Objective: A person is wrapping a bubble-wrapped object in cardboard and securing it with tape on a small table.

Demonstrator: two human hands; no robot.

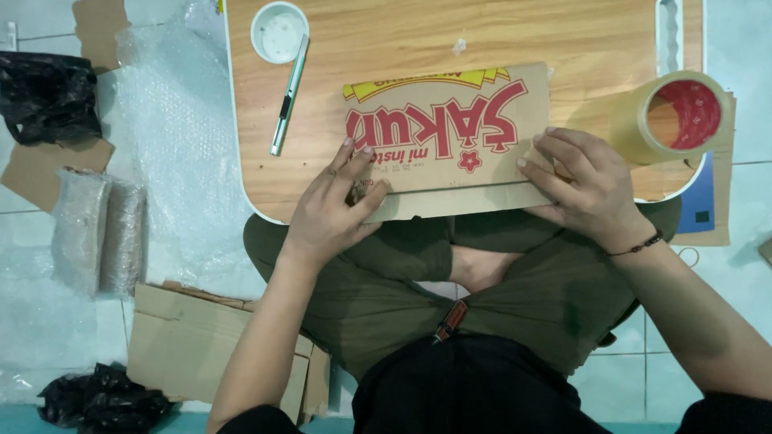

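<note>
A flat piece of brown cardboard [450, 153] with red and yellow print lies on the near edge of a small wooden lap table [386, 48]. My left hand [334, 205] presses on its lower left corner, thumb along the folded bottom strip. My right hand [583, 181] grips the cardboard's right end, fingers on top. A narrow flap [458, 201] runs along the near edge between both hands.
A roll of tan packing tape [679, 116] stands at the table's right. A utility knife [289, 92] and a white round lid [279, 32] lie at the upper left. Bubble wrap [169, 137], wrapped bundles [100, 229], cardboard pieces [193, 345] and black bags [48, 96] cover the floor on the left.
</note>
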